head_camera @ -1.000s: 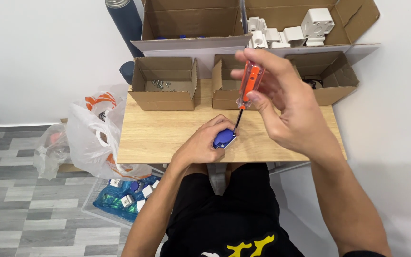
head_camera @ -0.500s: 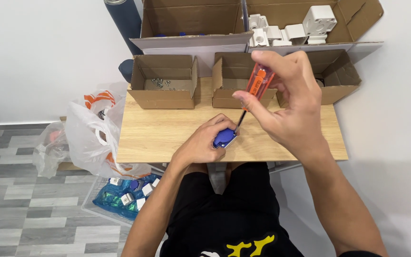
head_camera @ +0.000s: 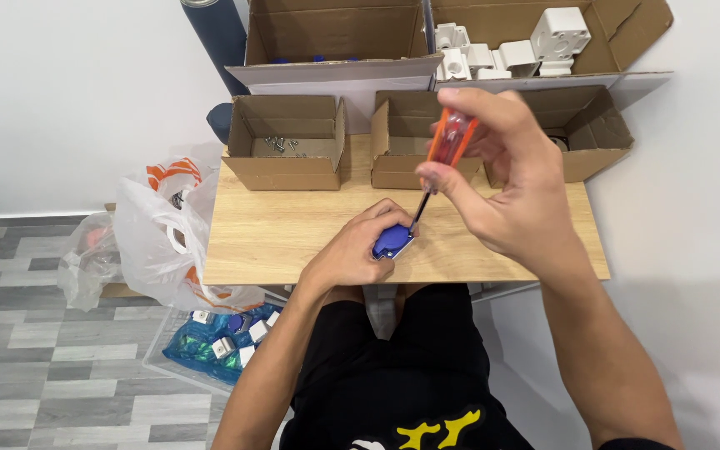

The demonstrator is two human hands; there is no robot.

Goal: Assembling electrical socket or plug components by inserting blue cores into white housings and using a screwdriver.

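At the desk edge, my left hand clamps a small blue part flat on the wood while my right hand grips an orange-handled screwdriver, its tip planted on the part. Behind them stand three open cardboard boxes, the left one holding loose screws. A plastic bag slumps beside the desk on my left

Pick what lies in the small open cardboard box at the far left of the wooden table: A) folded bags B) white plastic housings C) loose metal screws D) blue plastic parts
C: small loose metal screws lie on the floor of that small open cardboard box.
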